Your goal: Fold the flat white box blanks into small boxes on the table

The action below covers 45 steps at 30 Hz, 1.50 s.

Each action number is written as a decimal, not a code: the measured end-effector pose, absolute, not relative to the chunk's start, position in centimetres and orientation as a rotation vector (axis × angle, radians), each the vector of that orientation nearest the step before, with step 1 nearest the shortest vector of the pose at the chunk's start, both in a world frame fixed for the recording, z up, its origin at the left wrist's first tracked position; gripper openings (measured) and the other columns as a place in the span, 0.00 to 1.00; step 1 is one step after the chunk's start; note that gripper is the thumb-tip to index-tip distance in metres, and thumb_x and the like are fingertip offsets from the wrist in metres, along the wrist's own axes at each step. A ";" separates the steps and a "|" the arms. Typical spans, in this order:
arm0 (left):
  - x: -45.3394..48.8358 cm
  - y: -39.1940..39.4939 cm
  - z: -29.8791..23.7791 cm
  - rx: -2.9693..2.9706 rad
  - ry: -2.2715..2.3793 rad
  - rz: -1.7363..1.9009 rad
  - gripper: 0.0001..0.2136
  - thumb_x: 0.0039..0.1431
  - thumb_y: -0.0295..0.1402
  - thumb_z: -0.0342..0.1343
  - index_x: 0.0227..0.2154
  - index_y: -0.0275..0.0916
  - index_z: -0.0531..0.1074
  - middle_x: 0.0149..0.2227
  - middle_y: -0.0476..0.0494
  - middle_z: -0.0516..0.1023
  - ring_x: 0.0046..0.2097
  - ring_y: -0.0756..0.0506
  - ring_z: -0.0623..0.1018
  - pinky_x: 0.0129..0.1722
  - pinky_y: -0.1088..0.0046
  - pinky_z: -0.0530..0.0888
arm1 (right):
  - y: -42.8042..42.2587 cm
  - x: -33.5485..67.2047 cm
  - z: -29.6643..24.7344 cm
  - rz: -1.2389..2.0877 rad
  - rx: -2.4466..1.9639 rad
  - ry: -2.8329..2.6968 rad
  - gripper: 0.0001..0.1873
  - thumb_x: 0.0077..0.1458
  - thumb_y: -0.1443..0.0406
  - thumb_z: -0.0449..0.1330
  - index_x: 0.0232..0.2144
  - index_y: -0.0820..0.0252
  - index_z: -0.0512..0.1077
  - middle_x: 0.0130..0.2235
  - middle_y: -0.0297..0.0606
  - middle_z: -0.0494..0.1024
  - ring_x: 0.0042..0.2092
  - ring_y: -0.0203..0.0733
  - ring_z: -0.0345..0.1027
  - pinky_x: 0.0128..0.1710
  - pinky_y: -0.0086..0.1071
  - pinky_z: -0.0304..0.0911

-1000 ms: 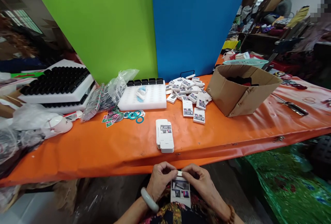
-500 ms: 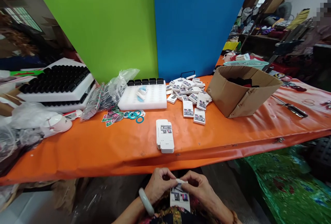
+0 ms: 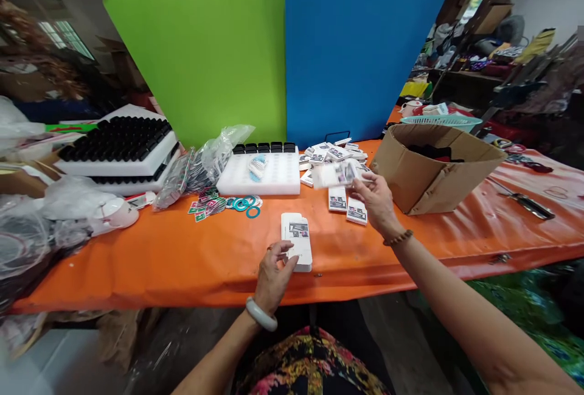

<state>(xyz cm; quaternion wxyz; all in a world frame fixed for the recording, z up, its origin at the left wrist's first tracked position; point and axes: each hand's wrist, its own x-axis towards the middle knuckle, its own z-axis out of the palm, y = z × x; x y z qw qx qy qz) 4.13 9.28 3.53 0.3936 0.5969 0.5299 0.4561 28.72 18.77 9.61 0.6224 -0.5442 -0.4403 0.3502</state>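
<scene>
The right forearm [image 3: 460,307] extends in a long slant from the lower right, the right hand [image 3: 360,185] farther forward than the left, its thumb and fingers pinched together. The left forearm [image 3: 219,352] angles up from the bottom edge; the left hand [image 3: 289,252] curves, thumb and fingers parted.

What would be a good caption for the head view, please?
Right hand with a blurred printed box near the box pile, left hand at the stacked white cartons.

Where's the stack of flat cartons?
In the head view, the stack lies centrally on the orange table, near its front edge, by the left hand.
</scene>
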 end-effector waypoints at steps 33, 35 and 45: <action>5.0 10.2 3.4 1.743 1.459 1.185 0.16 0.59 0.28 0.48 0.49 0.37 0.71 0.38 0.39 0.79 0.37 0.46 0.78 0.38 0.71 0.75 | 15.3 20.8 9.8 1.338 -1.503 -1.736 0.05 0.47 0.68 0.56 0.24 0.59 0.61 0.16 0.24 0.64 0.14 0.27 0.54 0.14 0.23 0.49; 5.2 9.8 3.5 1.780 1.455 1.168 0.16 0.59 0.27 0.47 0.50 0.38 0.70 0.40 0.40 0.79 0.38 0.46 0.78 0.39 0.71 0.75 | 14.6 21.2 9.5 1.481 -1.445 -1.592 0.07 0.45 0.67 0.57 0.22 0.59 0.61 0.13 0.22 0.60 0.13 0.26 0.48 0.12 0.22 0.43; 6.6 8.4 3.3 2.145 1.627 0.765 0.24 0.58 0.38 0.53 0.57 0.38 0.61 0.40 0.38 0.77 0.40 0.41 0.77 0.40 0.66 0.73 | 12.1 21.3 6.9 1.676 -1.254 -1.169 0.11 0.39 0.62 0.62 0.19 0.61 0.63 0.11 0.22 0.61 0.12 0.24 0.46 0.12 0.21 0.38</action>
